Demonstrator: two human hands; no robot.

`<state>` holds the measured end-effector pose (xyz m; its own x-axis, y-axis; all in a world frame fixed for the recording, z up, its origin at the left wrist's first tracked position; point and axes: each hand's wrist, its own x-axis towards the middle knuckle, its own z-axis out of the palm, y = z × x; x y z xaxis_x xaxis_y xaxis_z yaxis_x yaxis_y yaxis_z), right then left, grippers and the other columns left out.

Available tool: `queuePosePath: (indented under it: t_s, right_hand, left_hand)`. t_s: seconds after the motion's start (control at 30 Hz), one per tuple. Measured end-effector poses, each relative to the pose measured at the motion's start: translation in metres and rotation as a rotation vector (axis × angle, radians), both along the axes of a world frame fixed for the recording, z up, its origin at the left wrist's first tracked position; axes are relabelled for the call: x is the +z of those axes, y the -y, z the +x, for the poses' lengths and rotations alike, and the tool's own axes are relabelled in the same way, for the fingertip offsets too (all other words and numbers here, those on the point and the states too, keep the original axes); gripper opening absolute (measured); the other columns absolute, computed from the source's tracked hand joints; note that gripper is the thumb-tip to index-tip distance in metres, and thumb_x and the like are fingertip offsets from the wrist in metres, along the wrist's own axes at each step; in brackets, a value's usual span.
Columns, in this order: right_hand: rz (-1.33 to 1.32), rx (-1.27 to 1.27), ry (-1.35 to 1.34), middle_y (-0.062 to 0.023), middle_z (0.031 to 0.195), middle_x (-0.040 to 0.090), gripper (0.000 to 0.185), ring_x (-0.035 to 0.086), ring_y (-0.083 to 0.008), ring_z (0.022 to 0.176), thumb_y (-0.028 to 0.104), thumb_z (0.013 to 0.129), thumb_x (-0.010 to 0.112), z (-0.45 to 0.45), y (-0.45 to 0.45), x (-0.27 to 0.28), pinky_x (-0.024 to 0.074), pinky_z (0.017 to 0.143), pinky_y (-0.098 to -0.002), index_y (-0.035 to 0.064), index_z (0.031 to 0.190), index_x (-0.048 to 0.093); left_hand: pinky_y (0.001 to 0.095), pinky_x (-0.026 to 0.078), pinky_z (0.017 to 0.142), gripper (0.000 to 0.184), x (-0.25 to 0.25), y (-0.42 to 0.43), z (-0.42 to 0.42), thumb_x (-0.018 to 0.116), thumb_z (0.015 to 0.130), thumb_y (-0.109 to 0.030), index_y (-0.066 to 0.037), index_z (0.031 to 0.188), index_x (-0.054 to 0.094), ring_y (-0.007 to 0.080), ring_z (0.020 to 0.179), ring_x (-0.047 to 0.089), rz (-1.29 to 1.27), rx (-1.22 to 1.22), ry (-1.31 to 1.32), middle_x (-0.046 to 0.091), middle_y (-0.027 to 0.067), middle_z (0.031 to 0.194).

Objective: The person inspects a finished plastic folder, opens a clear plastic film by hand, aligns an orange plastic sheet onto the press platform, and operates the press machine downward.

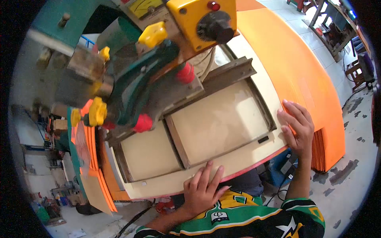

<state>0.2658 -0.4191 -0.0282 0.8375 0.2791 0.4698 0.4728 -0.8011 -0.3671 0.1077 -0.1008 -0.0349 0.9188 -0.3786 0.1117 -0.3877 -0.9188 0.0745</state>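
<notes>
A cream board (234,166) with a reddish front edge lies in front of me, and a dark metal frame (220,154) with two rectangular openings sits on it. My left hand (204,186) rests at the board's front edge, fingers spread, fingertips near the frame's lower bar. At the board's right side my right hand (298,126) lies with fingers stretched out, touching its edge beside the orange sheets. Neither hand grips anything. Across the frame's far side runs a metal angle bar (230,74), below a machine head with a dark green bracket (137,85).
Yellow knobs (98,111) and red caps (143,123) stick out of the machine. Above is a yellow control box (204,22) with a black dial. Stacked orange sheets (293,59) lie at the right; more orange sheets (97,186) stand at the left. A blue box (279,168) sits below.
</notes>
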Motion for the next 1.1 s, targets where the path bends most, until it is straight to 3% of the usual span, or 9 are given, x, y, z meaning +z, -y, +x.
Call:
queuePosePath:
  t_s: [0.03, 0.1, 0.37, 0.47, 0.7, 0.87, 0.93, 1.1]
  right_hand:
    - [-0.015, -0.002, 0.003, -0.0142, 0.132, 0.069, 0.034, 0.064, -0.0360, 0.119, 0.034, 0.089, 0.069, 0.001, 0.001, -0.002, 0.0507, 0.101, -0.0468, 0.0105, 0.112, 0.078]
    - [-0.016, -0.001, -0.009, -0.0140, 0.131, 0.069, 0.034, 0.064, -0.0364, 0.119, 0.035, 0.089, 0.069, 0.002, 0.003, -0.002, 0.0506, 0.100, -0.0470, 0.0111, 0.112, 0.078]
    - [-0.012, -0.027, -0.068, -0.0118, 0.128, 0.071, 0.039, 0.063, -0.0348, 0.118, 0.046, 0.091, 0.065, 0.006, 0.005, -0.004, 0.0505, 0.098, -0.0465, 0.0140, 0.107, 0.080]
    - [-0.013, -0.031, -0.087, -0.0116, 0.128, 0.071, 0.040, 0.063, -0.0346, 0.117, 0.048, 0.092, 0.064, 0.007, 0.008, -0.005, 0.0505, 0.098, -0.0465, 0.0144, 0.107, 0.080]
    - [-0.016, -0.031, -0.110, -0.0116, 0.124, 0.072, 0.048, 0.066, -0.0340, 0.114, 0.056, 0.096, 0.059, 0.010, 0.009, -0.005, 0.0510, 0.097, -0.0467, 0.0139, 0.107, 0.080]
    - [-0.003, -0.036, -0.114, -0.0120, 0.123, 0.073, 0.049, 0.066, -0.0339, 0.114, 0.056, 0.096, 0.059, 0.009, 0.010, -0.006, 0.0512, 0.096, -0.0488, 0.0127, 0.107, 0.079]
    - [0.004, -0.041, -0.118, -0.0122, 0.122, 0.073, 0.049, 0.066, -0.0340, 0.114, 0.055, 0.096, 0.060, 0.008, 0.010, -0.007, 0.0511, 0.097, -0.0496, 0.0121, 0.107, 0.079]
    - [0.009, -0.050, -0.123, -0.0137, 0.120, 0.073, 0.046, 0.068, -0.0346, 0.113, 0.052, 0.096, 0.061, 0.008, 0.010, -0.009, 0.0518, 0.098, -0.0511, 0.0102, 0.106, 0.079]
  left_hand:
    - [0.0434, 0.038, 0.098, 0.066, -0.003, 0.000, -0.001, 0.071, 0.087, -0.059, -0.019, 0.139, 0.065, 0.0292, 0.122, 0.048, 0.020, 0.002, 0.025, 0.053, 0.0154, 0.151]
    - [0.0436, 0.038, 0.096, 0.061, -0.010, 0.000, -0.001, 0.067, 0.089, -0.063, -0.020, 0.132, 0.069, 0.0293, 0.119, 0.048, 0.086, -0.013, 0.090, 0.057, 0.0156, 0.145]
    - [0.0435, 0.036, 0.093, 0.060, -0.018, -0.002, -0.004, 0.063, 0.091, -0.066, -0.021, 0.129, 0.068, 0.0291, 0.115, 0.048, 0.154, -0.038, 0.155, 0.061, 0.0142, 0.135]
    - [0.0407, 0.032, 0.094, 0.061, -0.012, -0.001, -0.002, 0.066, 0.090, -0.065, -0.021, 0.131, 0.068, 0.0232, 0.116, 0.045, 0.167, -0.026, 0.093, 0.061, 0.0101, 0.133]
    - [0.0446, 0.038, 0.089, 0.057, -0.018, -0.006, -0.005, 0.059, 0.094, -0.065, -0.016, 0.123, 0.064, 0.0297, 0.110, 0.048, 0.163, -0.060, 0.119, 0.061, 0.0164, 0.125]
    - [0.0459, 0.038, 0.087, 0.057, -0.023, -0.005, -0.010, 0.058, 0.094, -0.066, -0.016, 0.122, 0.064, 0.0305, 0.108, 0.049, 0.162, -0.034, 0.135, 0.061, 0.0164, 0.123]
    - [0.0425, 0.034, 0.090, 0.049, -0.027, -0.004, -0.012, 0.052, 0.100, -0.061, -0.022, 0.123, 0.069, 0.0241, 0.110, 0.047, 0.111, 0.020, 0.171, 0.062, 0.0085, 0.121]
    - [0.0430, 0.036, 0.089, 0.048, -0.028, -0.006, -0.019, 0.053, 0.099, -0.062, -0.023, 0.121, 0.070, 0.0242, 0.108, 0.048, 0.121, 0.026, 0.148, 0.062, 0.0063, 0.119]
